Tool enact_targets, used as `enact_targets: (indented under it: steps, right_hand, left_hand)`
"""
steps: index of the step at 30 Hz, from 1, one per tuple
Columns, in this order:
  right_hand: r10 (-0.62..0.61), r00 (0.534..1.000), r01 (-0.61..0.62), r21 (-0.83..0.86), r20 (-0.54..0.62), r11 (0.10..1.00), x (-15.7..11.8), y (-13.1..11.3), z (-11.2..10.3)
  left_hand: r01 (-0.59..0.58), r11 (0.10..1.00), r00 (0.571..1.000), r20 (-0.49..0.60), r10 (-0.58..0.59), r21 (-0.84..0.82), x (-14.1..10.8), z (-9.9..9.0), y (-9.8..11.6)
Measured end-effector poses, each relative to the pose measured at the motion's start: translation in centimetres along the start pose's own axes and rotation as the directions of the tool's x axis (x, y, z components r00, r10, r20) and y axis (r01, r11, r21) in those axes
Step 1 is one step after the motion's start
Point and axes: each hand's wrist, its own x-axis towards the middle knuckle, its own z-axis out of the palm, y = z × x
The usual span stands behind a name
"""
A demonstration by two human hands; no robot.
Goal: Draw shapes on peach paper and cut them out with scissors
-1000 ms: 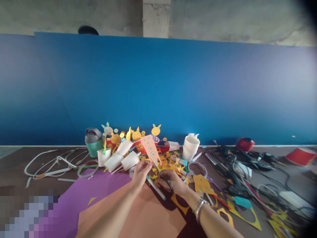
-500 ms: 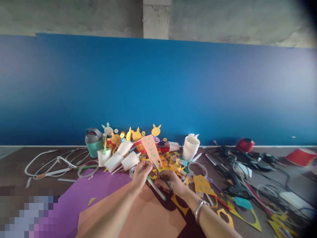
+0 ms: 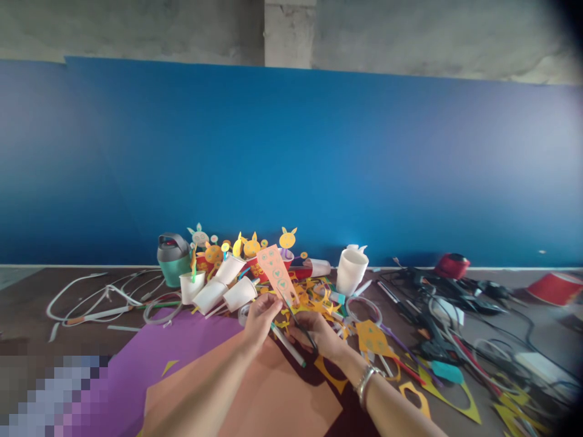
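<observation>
Salmon-pink paper, a narrow strip (image 3: 276,271) marked with green circles, is standing out in the lower middle of the frame. The bare left hand (image 3: 261,315) is pinching its lower end, the grip closing thumb against fingers. The bare right hand (image 3: 317,335), a silver metal band (image 3: 365,386) circling its wrist, is gripping dark-handled scissors (image 3: 311,343), their blades pointing up toward the strip's lower end; whether they are touching it, I cannot tell. Beneath the hands, a slim white marker with green ends (image 3: 290,347) is lying beside a large salmon-pink paper sheet (image 3: 246,397), which is overlapping a purple paper sheet (image 3: 182,340) at lower left on the dark brown worktop (image 3: 27,315)
</observation>
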Motion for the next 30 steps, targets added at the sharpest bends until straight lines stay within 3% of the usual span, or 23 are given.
enact_targets:
  steps: [30]
  right_hand:
    - [-0.016,1.0,0.015,0.018,0.006,1.0,0.06,-0.27,0.27]
  left_hand:
    - [-0.006,1.0,1.0,0.016,0.006,-0.015,0.04,-0.08,-0.56]
